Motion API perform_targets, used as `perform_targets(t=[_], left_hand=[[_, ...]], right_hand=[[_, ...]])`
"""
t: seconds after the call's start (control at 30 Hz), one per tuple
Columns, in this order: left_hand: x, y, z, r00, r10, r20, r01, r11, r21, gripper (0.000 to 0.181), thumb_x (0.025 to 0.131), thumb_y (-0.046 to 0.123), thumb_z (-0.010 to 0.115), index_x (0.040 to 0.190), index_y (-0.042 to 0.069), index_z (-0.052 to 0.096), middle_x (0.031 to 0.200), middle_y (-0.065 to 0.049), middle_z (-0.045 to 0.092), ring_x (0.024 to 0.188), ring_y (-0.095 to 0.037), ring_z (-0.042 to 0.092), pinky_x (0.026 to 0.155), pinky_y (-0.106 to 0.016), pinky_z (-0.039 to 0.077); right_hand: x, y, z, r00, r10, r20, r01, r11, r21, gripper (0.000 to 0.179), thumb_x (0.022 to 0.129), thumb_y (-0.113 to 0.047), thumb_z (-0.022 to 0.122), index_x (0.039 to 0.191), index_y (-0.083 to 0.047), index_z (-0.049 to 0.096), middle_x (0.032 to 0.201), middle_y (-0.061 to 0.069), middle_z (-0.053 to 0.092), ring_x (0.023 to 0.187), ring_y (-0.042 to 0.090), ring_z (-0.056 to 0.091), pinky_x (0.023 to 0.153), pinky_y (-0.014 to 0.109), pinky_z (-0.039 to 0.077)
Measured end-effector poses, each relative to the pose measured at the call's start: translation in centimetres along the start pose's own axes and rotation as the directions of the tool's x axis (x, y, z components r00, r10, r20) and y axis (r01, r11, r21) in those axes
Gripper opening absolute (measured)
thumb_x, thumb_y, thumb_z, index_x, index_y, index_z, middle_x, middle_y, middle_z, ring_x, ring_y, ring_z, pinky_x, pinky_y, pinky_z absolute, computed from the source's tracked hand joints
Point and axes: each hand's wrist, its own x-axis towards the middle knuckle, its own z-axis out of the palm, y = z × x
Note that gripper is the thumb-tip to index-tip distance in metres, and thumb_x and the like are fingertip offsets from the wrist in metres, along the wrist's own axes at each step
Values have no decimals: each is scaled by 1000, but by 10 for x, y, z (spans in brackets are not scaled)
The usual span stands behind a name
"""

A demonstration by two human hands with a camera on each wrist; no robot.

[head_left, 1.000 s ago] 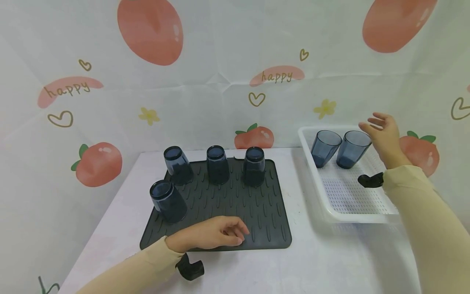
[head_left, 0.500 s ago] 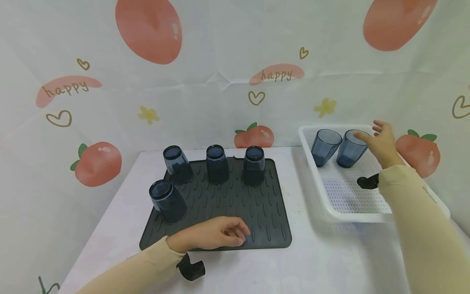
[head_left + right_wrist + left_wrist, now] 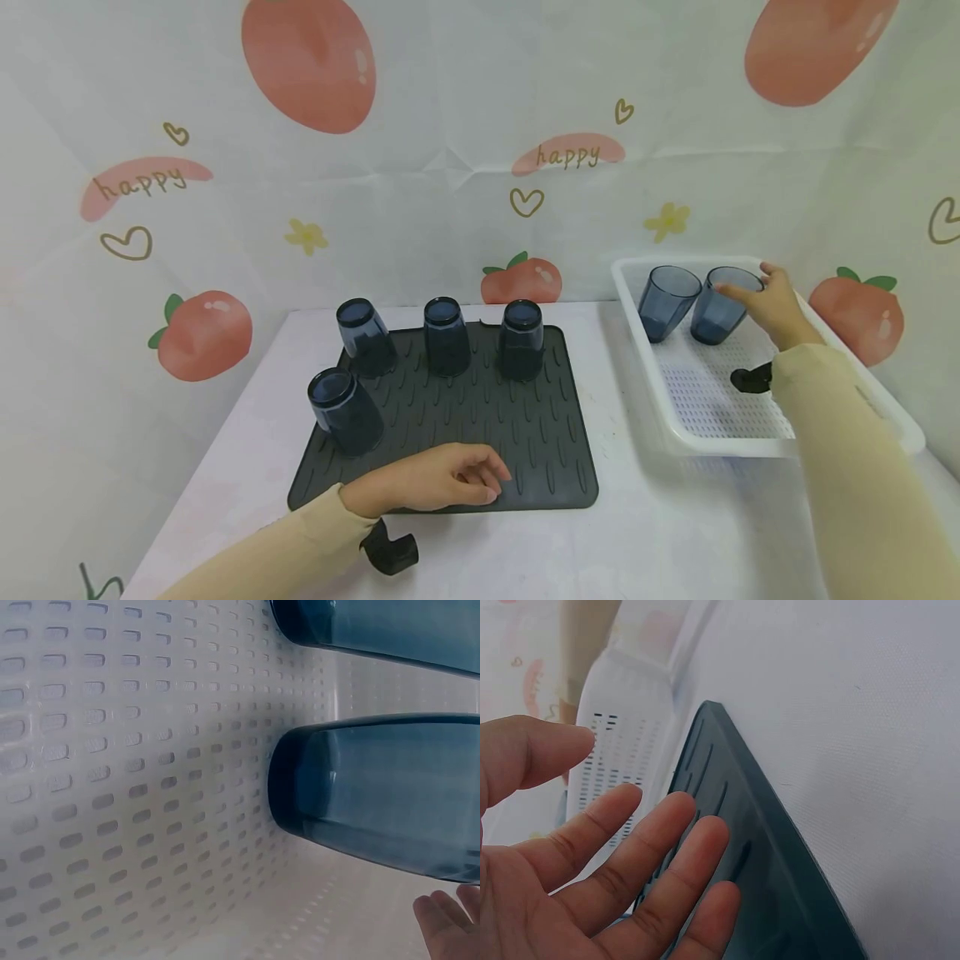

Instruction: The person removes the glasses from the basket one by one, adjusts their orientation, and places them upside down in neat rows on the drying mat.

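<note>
The left sleeve [image 3: 277, 546] and right sleeve [image 3: 840, 450] are long, plain and light tan. A bent black piece [image 3: 392, 553] sticks out by the left wrist, and a small, round-ended black bit [image 3: 752, 379] by the right wrist.

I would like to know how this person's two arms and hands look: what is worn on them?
The left sleeve and right sleeve are long and pale beige. The left hand and right hand wear no gloves. A curved black piece sticks out near the left wrist; another black piece shows near the right.
</note>
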Motion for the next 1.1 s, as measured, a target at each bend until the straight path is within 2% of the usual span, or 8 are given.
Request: perform_targets(t=[0.17,0.37,0.67,1.1], left_hand=[[0,-2,0,1000,2,3,-2,1000,12,24,97,16,59,119,6,61,108,-8,67,92,-6,63,80,-19,51],[1,-3,-2,1000,8,4,-8,1000,17,25,97,16,59,119,6,61,108,-8,67,94,-6,63,81,-20,51],[0,-2,-2,1000,1,-1,-1,1000,11,24,96,14,60,118,6,61,108,-8,67,93,-7,63,80,-19,51],[0,-1,0,1000,1,-4,-1,1000,4,23,96,14,60,118,5,62,107,-9,67,90,-5,62,78,-19,51]], right_hand=[[-1,-1,1,1000,6,9,-6,1000,-28,106,92,-49,58,150,5,-13,154,36,-5,143,52,6,113,63,13],[-1,-1,3,999,12,30,-10,997,-72,110,90,-52,59,150,5,-13,155,36,-4,143,51,3,114,63,12],[-6,-9,8,999,19,38,-15,993,-114,106,91,-50,59,149,9,-8,152,39,7,140,55,12,112,64,17],[-5,-6,7,999,15,43,-9,991,-132,110,89,-52,61,149,10,-7,151,40,8,139,56,12,111,65,18]])
